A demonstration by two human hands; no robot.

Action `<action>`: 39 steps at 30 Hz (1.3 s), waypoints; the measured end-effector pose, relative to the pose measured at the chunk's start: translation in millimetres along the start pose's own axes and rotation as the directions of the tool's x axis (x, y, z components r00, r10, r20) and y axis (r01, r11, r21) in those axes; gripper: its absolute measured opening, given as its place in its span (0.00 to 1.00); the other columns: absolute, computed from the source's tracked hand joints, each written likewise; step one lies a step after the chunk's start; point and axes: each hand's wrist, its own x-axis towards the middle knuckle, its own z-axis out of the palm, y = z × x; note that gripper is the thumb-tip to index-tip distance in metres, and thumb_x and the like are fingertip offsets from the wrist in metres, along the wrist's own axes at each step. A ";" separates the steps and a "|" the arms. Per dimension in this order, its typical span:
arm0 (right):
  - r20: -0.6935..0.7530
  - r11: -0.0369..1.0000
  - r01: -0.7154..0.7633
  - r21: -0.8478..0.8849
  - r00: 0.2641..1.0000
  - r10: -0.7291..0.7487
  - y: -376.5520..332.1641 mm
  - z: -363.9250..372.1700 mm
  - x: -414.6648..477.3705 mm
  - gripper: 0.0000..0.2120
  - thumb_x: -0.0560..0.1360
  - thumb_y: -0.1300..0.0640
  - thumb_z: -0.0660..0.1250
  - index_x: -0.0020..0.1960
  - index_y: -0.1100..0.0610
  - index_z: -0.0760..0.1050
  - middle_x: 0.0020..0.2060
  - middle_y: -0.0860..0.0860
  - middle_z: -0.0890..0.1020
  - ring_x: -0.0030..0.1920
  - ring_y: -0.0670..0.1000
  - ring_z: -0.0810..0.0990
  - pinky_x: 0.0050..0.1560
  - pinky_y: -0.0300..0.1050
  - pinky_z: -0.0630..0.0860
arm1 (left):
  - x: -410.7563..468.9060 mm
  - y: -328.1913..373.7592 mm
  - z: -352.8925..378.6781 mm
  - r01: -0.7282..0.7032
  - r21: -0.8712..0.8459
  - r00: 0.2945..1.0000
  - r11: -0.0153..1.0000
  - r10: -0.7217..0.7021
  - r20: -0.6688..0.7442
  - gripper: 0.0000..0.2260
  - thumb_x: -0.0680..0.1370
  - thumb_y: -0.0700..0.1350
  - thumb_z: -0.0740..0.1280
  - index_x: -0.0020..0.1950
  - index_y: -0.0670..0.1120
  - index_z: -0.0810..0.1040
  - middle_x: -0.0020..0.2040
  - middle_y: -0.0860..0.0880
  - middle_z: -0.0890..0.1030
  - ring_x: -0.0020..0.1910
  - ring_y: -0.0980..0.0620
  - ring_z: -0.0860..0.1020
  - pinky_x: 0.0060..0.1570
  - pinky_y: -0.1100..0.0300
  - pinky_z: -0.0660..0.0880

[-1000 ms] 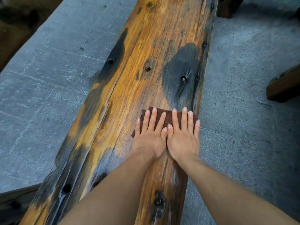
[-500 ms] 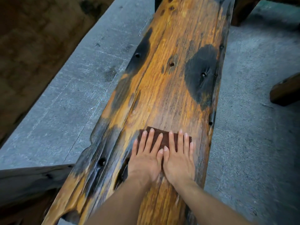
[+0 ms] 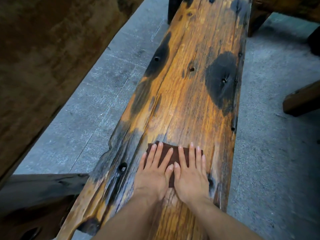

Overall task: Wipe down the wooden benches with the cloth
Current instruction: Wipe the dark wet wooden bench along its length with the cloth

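A long, rough wooden bench (image 3: 187, 94) with orange grain and black burnt patches runs away from me up the middle of the view. A dark brown cloth (image 3: 174, 153) lies flat on its near part. My left hand (image 3: 154, 174) and my right hand (image 3: 190, 174) press side by side on the cloth, palms down, fingers spread and pointing forward. Most of the cloth is hidden under the hands; only its far edge and a strip between the thumbs show.
A grey concrete floor (image 3: 97, 108) lies on both sides of the bench. A big brown wooden slab (image 3: 43, 54) fills the left. Dark wood (image 3: 38, 189) sits low at the left. Another bench end (image 3: 303, 99) juts in at the right, and more wooden furniture (image 3: 285, 7) stands at the far right.
Both hands and the cloth have slid back along the bench toward me, away from the black patch. The view has tilted up, showing more of the bench's far part.
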 end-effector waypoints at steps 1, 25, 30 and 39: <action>-0.013 1.000 -0.001 0.002 1.000 0.001 -0.6 -0.3 6.6 0.26 0.78 0.44 0.30 0.74 0.47 0.31 0.73 0.52 0.31 0.72 0.52 0.26 0.71 0.50 0.27 | 5.9 -2.3 -1.2 -0.009 -0.007 1.000 1.000 0.009 -0.019 0.22 0.80 0.57 0.34 0.66 0.59 0.21 0.68 0.52 0.20 0.67 0.53 0.20 0.67 0.52 0.25; -0.141 0.999 0.025 0.034 0.990 -0.020 50.1 -55.8 234.0 0.26 0.79 0.45 0.35 0.76 0.46 0.36 0.75 0.50 0.37 0.74 0.49 0.31 0.72 0.47 0.29 | 233.9 22.4 -83.3 -0.006 -0.036 0.990 0.999 0.001 -0.140 0.21 0.81 0.58 0.38 0.69 0.59 0.29 0.76 0.51 0.31 0.73 0.51 0.28 0.70 0.51 0.28; -0.141 0.999 0.040 0.025 0.989 -0.036 58.7 -68.1 276.4 0.27 0.78 0.45 0.34 0.76 0.47 0.38 0.77 0.52 0.40 0.75 0.50 0.34 0.72 0.48 0.29 | 275.8 26.8 -97.5 0.018 -0.042 0.991 0.999 -0.023 -0.133 0.23 0.82 0.58 0.39 0.74 0.58 0.33 0.76 0.51 0.32 0.73 0.52 0.29 0.71 0.50 0.30; -0.138 0.997 0.079 0.025 0.988 -0.074 62.7 -78.2 304.4 0.27 0.79 0.45 0.36 0.77 0.47 0.39 0.77 0.52 0.42 0.76 0.51 0.36 0.73 0.50 0.33 | 300.1 27.4 -107.9 0.028 -0.035 0.991 0.999 -0.032 -0.132 0.24 0.82 0.58 0.39 0.76 0.56 0.36 0.77 0.51 0.33 0.73 0.52 0.30 0.70 0.52 0.28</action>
